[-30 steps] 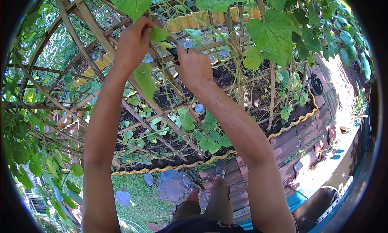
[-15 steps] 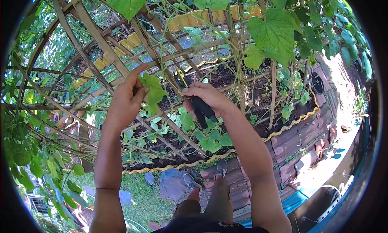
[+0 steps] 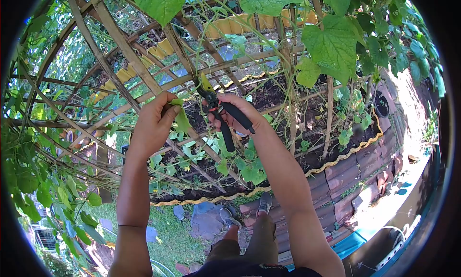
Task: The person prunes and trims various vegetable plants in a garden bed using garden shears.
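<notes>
My left hand [image 3: 152,125] pinches a pale green leaf [image 3: 182,119] between thumb and fingers, and the leaf hangs down from the fingertips. To its right, my right hand [image 3: 238,114] is wrapped around black-handled pruning shears [image 3: 230,114]. Their handles are spread, and the blades point up and left, toward a wooden slat of the trellis [image 3: 127,49]. A small yellow-green piece shows at the blade tip. Thin vines and tendrils run over the slats around both hands.
Large green leaves [image 3: 331,46] hang at the upper right. Beyond the trellis lies a soil bed with low plants, bordered by wavy yellow edging [image 3: 331,169]. Reddish roof tiles [image 3: 307,200] lie along the right, grass [image 3: 192,243] below. A black pot [image 3: 381,104] stands at the right.
The shears have turned more upright and their handles have spread apart. My left index finger has curled in, and the leaf is now bunched between the fingertips.
</notes>
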A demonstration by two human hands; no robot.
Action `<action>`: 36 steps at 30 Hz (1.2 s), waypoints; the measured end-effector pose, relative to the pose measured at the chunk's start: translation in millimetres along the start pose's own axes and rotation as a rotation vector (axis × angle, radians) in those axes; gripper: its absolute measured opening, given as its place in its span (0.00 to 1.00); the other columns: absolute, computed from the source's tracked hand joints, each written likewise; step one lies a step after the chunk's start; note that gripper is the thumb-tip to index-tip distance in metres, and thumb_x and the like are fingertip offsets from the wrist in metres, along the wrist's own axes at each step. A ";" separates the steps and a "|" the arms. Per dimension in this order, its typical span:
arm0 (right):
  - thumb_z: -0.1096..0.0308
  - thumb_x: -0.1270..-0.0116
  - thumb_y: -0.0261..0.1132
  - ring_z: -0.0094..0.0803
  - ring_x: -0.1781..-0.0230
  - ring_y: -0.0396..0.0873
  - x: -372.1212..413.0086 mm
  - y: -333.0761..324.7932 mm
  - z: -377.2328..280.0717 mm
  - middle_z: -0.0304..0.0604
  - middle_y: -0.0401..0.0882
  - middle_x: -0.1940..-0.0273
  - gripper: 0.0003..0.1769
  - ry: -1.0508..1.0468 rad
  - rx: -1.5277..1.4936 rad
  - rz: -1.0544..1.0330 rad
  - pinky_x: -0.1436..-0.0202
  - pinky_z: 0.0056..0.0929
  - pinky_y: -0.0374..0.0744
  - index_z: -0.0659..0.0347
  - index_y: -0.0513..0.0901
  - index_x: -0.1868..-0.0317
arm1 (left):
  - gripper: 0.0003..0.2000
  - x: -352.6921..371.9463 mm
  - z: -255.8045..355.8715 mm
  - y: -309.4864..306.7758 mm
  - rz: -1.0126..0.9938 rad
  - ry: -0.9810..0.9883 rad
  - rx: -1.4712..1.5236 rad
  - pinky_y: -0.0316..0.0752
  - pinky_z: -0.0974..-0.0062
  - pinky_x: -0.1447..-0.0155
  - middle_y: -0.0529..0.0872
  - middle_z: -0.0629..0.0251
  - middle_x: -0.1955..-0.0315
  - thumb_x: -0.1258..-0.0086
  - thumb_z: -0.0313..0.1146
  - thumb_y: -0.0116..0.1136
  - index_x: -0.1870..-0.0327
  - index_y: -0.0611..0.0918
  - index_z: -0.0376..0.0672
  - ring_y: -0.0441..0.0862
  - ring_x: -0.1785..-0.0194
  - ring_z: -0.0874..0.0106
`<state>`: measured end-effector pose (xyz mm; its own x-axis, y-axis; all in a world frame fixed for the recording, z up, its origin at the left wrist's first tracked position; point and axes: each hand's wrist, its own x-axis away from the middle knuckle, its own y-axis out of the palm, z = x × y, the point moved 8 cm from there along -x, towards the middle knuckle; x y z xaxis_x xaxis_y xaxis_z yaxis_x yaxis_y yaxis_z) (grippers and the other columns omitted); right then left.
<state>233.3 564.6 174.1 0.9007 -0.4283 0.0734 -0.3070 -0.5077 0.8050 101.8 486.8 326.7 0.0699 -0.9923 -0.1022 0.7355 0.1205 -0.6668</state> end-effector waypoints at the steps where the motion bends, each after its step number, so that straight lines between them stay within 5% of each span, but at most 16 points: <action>1: 0.49 0.23 0.58 0.29 0.73 0.82 -1.4 0.7 -3.3 0.45 0.85 0.65 0.25 -0.007 0.013 0.010 0.65 0.30 0.83 0.62 0.79 0.40 | 0.03 0.7 2.0 0.5 -0.001 0.007 0.008 0.62 0.82 0.67 0.74 0.77 0.73 0.22 0.26 0.56 0.54 0.77 0.37 0.67 0.70 0.85; 7: 0.49 0.24 0.60 0.25 0.77 0.81 -9.8 -10.7 0.4 0.39 0.83 0.70 0.24 0.010 0.059 0.025 0.72 0.30 0.83 0.62 0.81 0.43 | 0.03 12.7 5.2 -9.8 0.036 0.051 0.058 0.63 0.82 0.66 0.74 0.77 0.72 0.22 0.27 0.56 0.53 0.77 0.38 0.67 0.70 0.85; 11: 0.50 0.24 0.59 0.29 0.73 0.83 9.0 -10.1 6.6 0.42 0.84 0.66 0.25 -0.076 0.080 0.076 0.65 0.33 0.84 0.64 0.80 0.41 | 0.05 37.7 -6.6 -33.9 0.075 -0.014 0.242 0.64 0.82 0.66 0.77 0.75 0.68 0.23 0.29 0.58 0.53 0.78 0.40 0.70 0.69 0.84; 15: 0.51 0.25 0.60 0.34 0.64 0.84 62.2 -5.2 30.5 0.48 0.84 0.59 0.29 -0.161 0.014 0.017 0.55 0.37 0.83 0.67 0.77 0.36 | 0.07 98.9 -33.5 -54.3 -0.229 -0.198 0.373 0.69 0.83 0.64 0.78 0.74 0.68 0.25 0.30 0.62 0.54 0.78 0.39 0.73 0.68 0.84; 19: 0.53 0.30 0.63 0.40 0.63 0.82 136.8 -23.7 102.1 0.54 0.82 0.58 0.33 -0.130 -0.082 0.101 0.55 0.40 0.82 0.73 0.75 0.35 | 0.07 144.6 -113.2 -77.4 -0.263 -0.386 0.421 0.73 0.81 0.64 0.81 0.71 0.70 0.24 0.31 0.60 0.54 0.79 0.38 0.78 0.69 0.81; 22: 0.52 0.29 0.62 0.42 0.62 0.82 196.7 -37.5 187.5 0.55 0.81 0.56 0.33 -0.036 -0.274 0.238 0.50 0.45 0.82 0.73 0.74 0.36 | 0.06 142.1 -169.8 -104.8 -0.038 -0.437 0.371 0.73 0.81 0.66 0.80 0.71 0.73 0.24 0.30 0.59 0.56 0.79 0.38 0.77 0.71 0.80; 26: 0.53 0.26 0.58 0.44 0.58 0.83 268.6 -20.6 300.1 0.55 0.82 0.56 0.32 0.079 -0.569 0.354 0.49 0.46 0.81 0.70 0.72 0.33 | 0.30 121.3 -246.0 -111.6 0.250 -0.519 0.293 0.78 0.75 0.61 0.85 0.55 0.54 0.27 0.32 0.60 0.26 0.66 0.33 0.84 0.66 0.73; 29: 0.50 0.27 0.58 0.44 0.54 0.81 305.7 2.8 356.9 0.53 0.79 0.51 0.31 0.104 -0.558 0.381 0.44 0.47 0.79 0.67 0.72 0.35 | 0.40 114.5 -236.9 -98.9 0.236 -0.443 -0.055 0.80 0.71 0.55 0.81 0.47 0.40 0.28 0.33 0.62 0.19 0.53 0.38 0.87 0.60 0.68; 33: 0.51 0.27 0.58 0.44 0.53 0.82 330.0 40.6 392.4 0.52 0.80 0.51 0.29 0.084 -0.547 0.507 0.41 0.50 0.79 0.65 0.73 0.36 | 0.32 144.4 -223.1 -73.3 0.083 -0.326 0.150 0.77 0.70 0.45 0.81 0.55 0.39 0.27 0.32 0.59 0.22 0.64 0.42 0.85 0.52 0.69; 36: 0.51 0.27 0.59 0.44 0.52 0.82 333.3 64.3 404.6 0.51 0.82 0.53 0.26 -0.004 -0.563 0.639 0.40 0.50 0.79 0.62 0.76 0.38 | 0.27 201.9 -225.4 -32.1 -0.117 -0.313 0.149 0.77 0.70 0.47 0.83 0.60 0.42 0.28 0.31 0.59 0.27 0.72 0.42 0.85 0.53 0.71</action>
<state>389.3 86.8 12.2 0.6049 -0.5093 0.6121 -0.5566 0.2792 0.7824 -59.6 289.1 161.1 0.1657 -0.9626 0.2145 0.8389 0.0232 -0.5438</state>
